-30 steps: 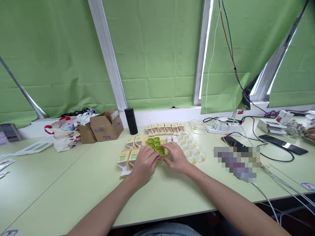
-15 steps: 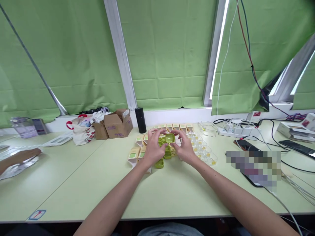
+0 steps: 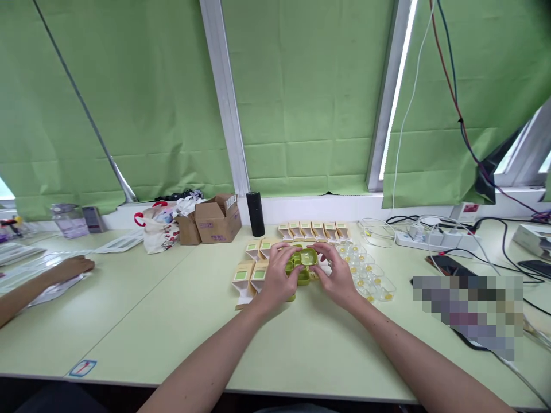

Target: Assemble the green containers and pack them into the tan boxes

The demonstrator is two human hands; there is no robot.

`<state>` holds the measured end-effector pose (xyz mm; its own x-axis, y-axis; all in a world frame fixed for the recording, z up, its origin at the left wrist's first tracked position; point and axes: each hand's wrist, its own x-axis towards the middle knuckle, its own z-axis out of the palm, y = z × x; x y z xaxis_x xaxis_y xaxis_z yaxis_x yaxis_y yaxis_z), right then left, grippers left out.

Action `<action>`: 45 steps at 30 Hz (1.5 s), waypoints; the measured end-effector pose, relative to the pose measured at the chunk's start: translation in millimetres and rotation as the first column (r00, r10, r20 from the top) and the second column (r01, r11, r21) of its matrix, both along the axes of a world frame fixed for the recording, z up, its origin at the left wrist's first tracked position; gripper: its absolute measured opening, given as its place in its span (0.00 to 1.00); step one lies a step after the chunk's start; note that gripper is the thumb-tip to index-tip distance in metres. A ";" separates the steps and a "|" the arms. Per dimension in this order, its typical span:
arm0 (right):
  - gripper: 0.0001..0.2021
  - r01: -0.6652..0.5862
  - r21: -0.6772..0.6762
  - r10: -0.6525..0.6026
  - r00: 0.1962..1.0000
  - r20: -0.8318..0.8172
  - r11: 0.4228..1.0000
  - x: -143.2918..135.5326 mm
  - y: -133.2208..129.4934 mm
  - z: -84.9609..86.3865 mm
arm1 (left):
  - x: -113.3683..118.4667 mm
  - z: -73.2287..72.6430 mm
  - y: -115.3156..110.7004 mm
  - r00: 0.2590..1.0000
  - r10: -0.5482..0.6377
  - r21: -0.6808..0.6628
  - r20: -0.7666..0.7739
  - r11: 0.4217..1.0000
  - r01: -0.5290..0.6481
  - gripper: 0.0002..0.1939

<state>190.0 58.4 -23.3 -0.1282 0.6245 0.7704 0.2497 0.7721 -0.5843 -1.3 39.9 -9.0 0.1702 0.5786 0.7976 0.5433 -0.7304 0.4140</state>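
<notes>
Between my two hands, a small green square container point(image 3: 308, 257) is held above the table point(image 3: 181, 321). My left hand point(image 3: 280, 271) grips its left side with thumb and fingers, and my right hand point(image 3: 334, 272) pinches its right side. Under and behind my hands are more green containers point(image 3: 303, 277), partly hidden. Folded cardboard pieces with green labels point(image 3: 242, 275) stand to the left of my left hand, and a row of similar card pieces point(image 3: 317, 230) lies behind. Clear plastic pieces with yellow spots point(image 3: 364, 269) sit to the right of my right hand.
A black cylinder point(image 3: 255, 214), a cardboard box point(image 3: 218, 219) and a white bag point(image 3: 159, 232) stand at the back. On the right are a power strip point(image 3: 434, 241), cables and a phone point(image 3: 450, 265). Another person's hand point(image 3: 75, 267) rests on packaging at the far left.
The view has shifted left, so everything appears further right. Both hands still hold the green container. The other person's hand looks slightly changed in pose.
</notes>
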 end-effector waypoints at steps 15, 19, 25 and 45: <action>0.18 -0.045 -0.007 0.045 0.999 -0.027 0.999 1.6 -2.8 6.5 | 0.3 -0.7 -0.5 0.997 -0.030 -0.012 0.065 0.999 0.031 0.19; 0.18 -0.048 -0.042 0.046 0.998 -0.032 0.998 0.4 -4.8 6.1 | 0.8 -0.5 0.5 0.995 -0.008 -0.034 0.099 0.999 0.011 0.16; 0.18 -0.016 -0.040 0.015 0.999 -0.033 0.999 0.4 -4.5 6.0 | 3.8 -1.4 1.6 0.982 0.021 -0.091 0.188 0.996 -0.004 0.09; 0.20 -0.196 -0.177 0.171 0.974 -0.149 0.964 0.1 2.5 7.0 | 3.0 0.4 3.0 0.974 -0.004 -0.242 0.229 0.968 0.060 0.15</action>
